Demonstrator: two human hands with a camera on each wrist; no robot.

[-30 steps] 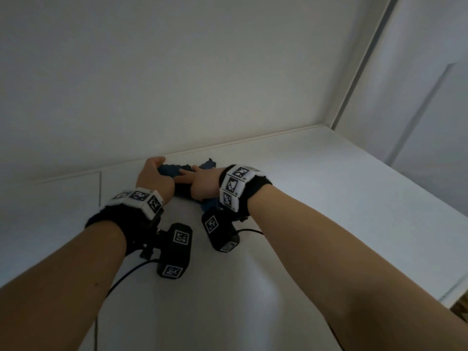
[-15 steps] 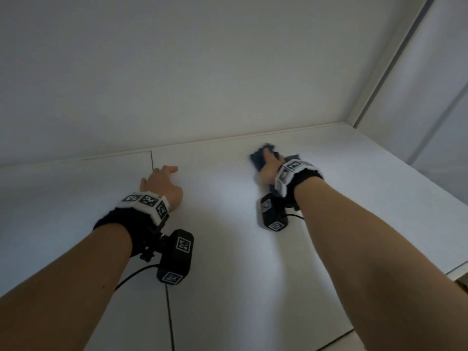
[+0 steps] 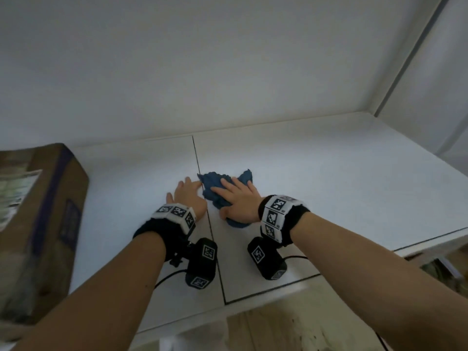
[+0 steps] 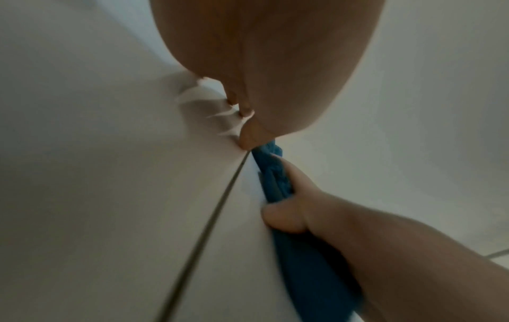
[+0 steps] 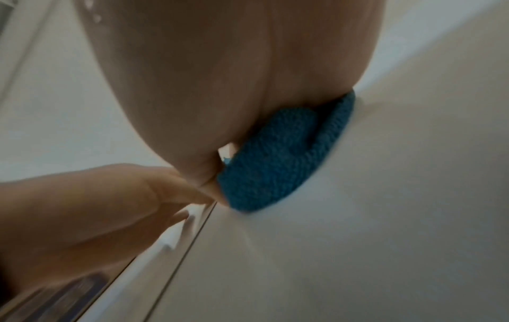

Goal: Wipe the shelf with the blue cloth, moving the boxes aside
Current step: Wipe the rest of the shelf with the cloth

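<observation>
Surface: white shelf is stretching out under a plain white wall, a dark seam running front to back.
Right hand: I am pressing my flat, spread fingers down on the blue cloth, bunched just right of the seam.
Left hand: I am resting it open on the shelf, fingertips touching the cloth's edge.
Box: cardboard, sitting well off to my left.

Head cam overhead; wrist cams close-up.
</observation>
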